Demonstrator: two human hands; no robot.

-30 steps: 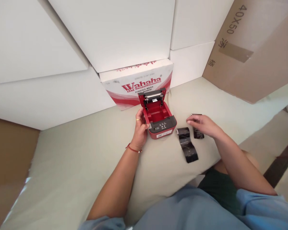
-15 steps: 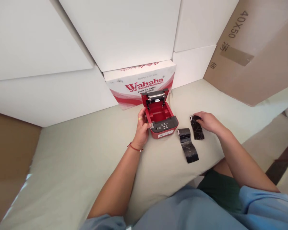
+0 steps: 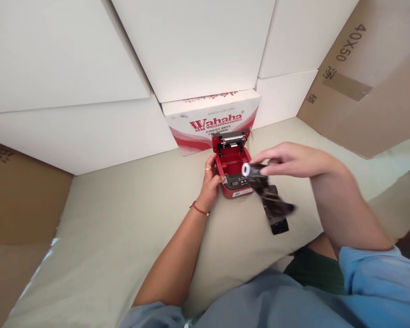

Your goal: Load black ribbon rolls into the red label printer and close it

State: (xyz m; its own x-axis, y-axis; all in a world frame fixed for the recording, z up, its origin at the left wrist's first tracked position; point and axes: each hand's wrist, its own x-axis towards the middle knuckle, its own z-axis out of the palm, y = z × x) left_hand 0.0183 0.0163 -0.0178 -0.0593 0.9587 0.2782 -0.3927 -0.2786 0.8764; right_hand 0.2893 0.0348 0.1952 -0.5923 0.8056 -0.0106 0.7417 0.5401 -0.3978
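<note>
Straight down from the head camera, which is the only view, I see two bare hands working near the middle of the frame. They are apart from one another, each closed on something of its own. The left hand [image 3: 210, 187] grips the left side of a small red-and-black printer [image 3: 232, 166], thumb at its front corner and fingers along its wall. A ring [image 3: 208, 169] and a red bracelet [image 3: 200, 210] show on that side. The printer sits just right of centre on the cloth-covered table [image 3: 123, 228], its lid [image 3: 230, 139] tipped up at the back and its red well open to view.

The right hand [image 3: 287, 160] pinches a black roll [image 3: 256, 172] between thumb and fingers, its white core end pointing left. The roll is up over the printer's right front corner — whether it touches there, I cannot tell. A loose tail hangs from it towards the lower right, blurred, and partly hides a second black strip [image 3: 279, 227] that lies on the cloth.

Behind the printer, in the upper middle, stands a red-and-white Wahaha carton [image 3: 212, 120] before a wall of white boxes [image 3: 198, 41]. A brown carton [image 3: 369, 91] fills the upper right — marked 40X50 — and another brown box [image 3: 23, 200] takes up the left edge.
</note>
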